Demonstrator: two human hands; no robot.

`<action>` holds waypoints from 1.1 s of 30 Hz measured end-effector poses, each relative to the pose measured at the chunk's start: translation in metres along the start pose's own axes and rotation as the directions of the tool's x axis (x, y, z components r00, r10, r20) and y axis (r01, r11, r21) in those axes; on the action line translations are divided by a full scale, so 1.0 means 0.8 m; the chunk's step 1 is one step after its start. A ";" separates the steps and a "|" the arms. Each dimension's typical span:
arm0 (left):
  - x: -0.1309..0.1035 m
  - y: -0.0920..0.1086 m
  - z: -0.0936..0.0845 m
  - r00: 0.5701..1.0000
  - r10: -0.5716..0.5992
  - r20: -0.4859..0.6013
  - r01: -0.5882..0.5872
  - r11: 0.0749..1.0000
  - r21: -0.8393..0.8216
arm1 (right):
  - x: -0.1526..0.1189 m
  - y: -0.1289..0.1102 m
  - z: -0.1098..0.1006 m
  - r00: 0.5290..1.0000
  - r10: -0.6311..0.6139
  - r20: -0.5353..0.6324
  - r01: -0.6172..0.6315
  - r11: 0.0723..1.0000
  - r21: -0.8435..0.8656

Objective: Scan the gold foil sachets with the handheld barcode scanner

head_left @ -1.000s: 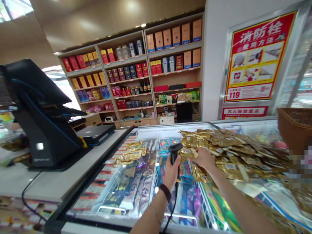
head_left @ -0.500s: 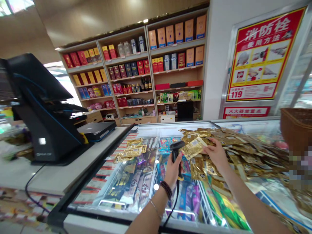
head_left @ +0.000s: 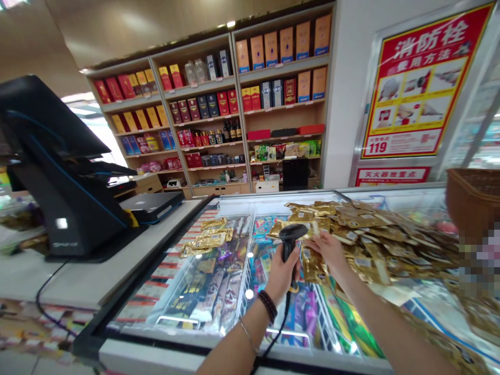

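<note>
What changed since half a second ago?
The left hand moved the scanner right; the right hand shifted its gold packet left, now partly hidden behind the scanner head. No visible grab or release. The packet pile and the small gold stack at left look unchanged.

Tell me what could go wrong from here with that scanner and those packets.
The gold packets lie in a loose, overlapping pile, so a few might slide if nudged by the right hand. The barcode scanner in the left hand looks close to the pinched packet and could bump it. The scanner's cable trails over the freezer and might snag.
</note>
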State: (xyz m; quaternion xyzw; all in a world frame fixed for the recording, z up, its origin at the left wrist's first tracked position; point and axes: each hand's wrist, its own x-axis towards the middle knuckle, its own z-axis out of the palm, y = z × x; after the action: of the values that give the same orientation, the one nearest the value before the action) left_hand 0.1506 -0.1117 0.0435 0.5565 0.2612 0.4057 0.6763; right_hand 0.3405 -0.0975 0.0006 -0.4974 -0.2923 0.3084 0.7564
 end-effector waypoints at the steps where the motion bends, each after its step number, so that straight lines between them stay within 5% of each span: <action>1: -0.001 0.000 0.000 1.000 -0.012 0.002 0.012 1.000 -0.006 | -0.001 0.001 0.000 1.000 -0.001 -0.007 0.001 1.000 0.009; 23: -0.002 0.006 -0.011 0.998 0.029 -0.054 -0.032 0.998 -0.053 | -0.006 -0.006 0.004 0.992 0.035 -0.122 -0.022 0.994 0.107; 28: 0.006 0.019 -0.055 0.975 0.068 -0.212 -0.086 0.994 -0.074 | -0.011 0.002 0.027 0.991 0.103 -0.085 -0.088 0.982 0.167; 33: -0.007 0.047 -0.145 0.890 0.150 -0.431 -0.188 0.981 -0.047 | -0.010 0.033 0.097 0.976 0.213 0.055 -0.219 0.964 0.150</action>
State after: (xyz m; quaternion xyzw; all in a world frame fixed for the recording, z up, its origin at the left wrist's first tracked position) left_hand 0.0445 -0.0514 0.0508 0.4451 0.3353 0.5855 0.5888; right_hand 0.2726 -0.0507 0.0009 -0.4599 -0.2261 0.4202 0.7488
